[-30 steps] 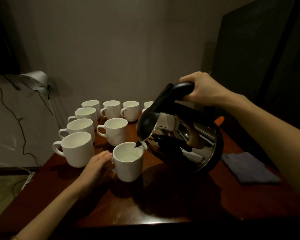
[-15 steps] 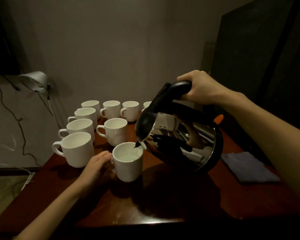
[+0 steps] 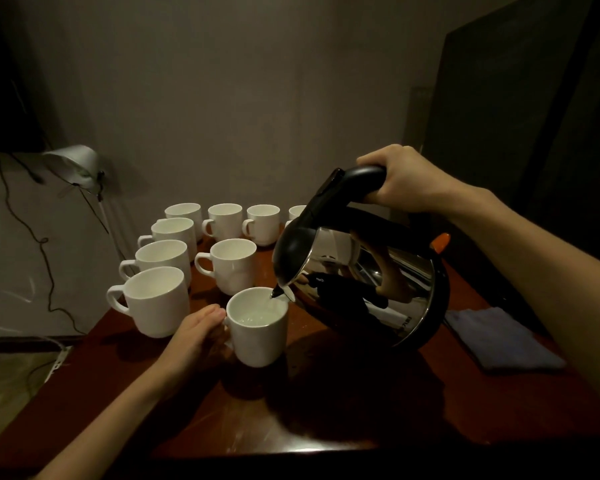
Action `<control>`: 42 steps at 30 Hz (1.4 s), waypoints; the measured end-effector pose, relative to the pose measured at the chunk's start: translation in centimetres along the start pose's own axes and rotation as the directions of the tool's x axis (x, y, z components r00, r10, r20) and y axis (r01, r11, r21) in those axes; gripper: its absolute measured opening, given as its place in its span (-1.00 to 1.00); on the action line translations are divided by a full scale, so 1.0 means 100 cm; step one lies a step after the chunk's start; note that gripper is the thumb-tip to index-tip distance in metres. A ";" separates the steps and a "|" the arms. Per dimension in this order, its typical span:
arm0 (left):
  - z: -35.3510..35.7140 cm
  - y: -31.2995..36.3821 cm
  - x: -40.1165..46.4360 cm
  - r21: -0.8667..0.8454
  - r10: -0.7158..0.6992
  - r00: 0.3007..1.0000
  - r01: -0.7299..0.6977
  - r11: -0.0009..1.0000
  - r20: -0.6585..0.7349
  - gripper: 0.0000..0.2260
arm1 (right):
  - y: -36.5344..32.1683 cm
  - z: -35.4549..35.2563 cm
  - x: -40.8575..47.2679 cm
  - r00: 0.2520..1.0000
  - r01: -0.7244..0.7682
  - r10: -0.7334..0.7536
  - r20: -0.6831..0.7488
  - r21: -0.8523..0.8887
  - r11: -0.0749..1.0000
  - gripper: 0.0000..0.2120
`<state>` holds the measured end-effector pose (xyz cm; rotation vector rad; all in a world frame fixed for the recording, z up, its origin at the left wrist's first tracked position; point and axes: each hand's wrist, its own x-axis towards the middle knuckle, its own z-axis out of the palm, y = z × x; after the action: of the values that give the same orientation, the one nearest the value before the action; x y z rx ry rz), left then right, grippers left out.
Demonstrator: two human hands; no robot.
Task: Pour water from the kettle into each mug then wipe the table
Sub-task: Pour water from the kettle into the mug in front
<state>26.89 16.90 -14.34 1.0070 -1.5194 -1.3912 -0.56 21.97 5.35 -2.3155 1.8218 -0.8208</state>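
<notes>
Lettering on the kettle (image 3: 371,282) near its base is showing but too small to read. The right hand (image 3: 400,178) is clasping the black handle, tilting the kettle's spout over the nearest mug (image 3: 257,327), which is holding water. The left hand (image 3: 196,332) is curling around that mug's handle. Nine white mugs are standing on the table (image 3: 291,420), the far-right one partly hidden. One cloth (image 3: 503,339) is lying at right.

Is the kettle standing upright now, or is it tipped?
Tipped. The right hand holds the kettle by its handle, off the table, with the spout low over the nearest mug, which has water in it.
</notes>
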 end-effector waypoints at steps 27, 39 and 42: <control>0.004 -0.003 0.001 -0.021 0.038 0.999 -0.039 0.999 -0.004 -0.80 | -0.003 -0.001 -0.001 1.000 -0.007 0.007 0.016 -0.022 1.000 -0.82; 0.007 0.000 -0.002 0.025 0.058 0.998 -0.058 0.998 -0.011 -0.83 | -0.003 -0.001 -0.002 1.000 -0.007 0.008 0.006 -0.020 1.000 -0.84; 0.006 -0.002 0.000 -0.064 -0.007 0.998 0.003 0.998 -0.055 -0.75 | -0.004 0.000 -0.001 1.000 0.002 -0.002 0.015 -0.037 0.999 -0.86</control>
<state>26.39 17.10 -14.58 1.0026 -1.4245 -1.3957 -0.27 22.22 5.47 -2.3394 1.8439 -0.7746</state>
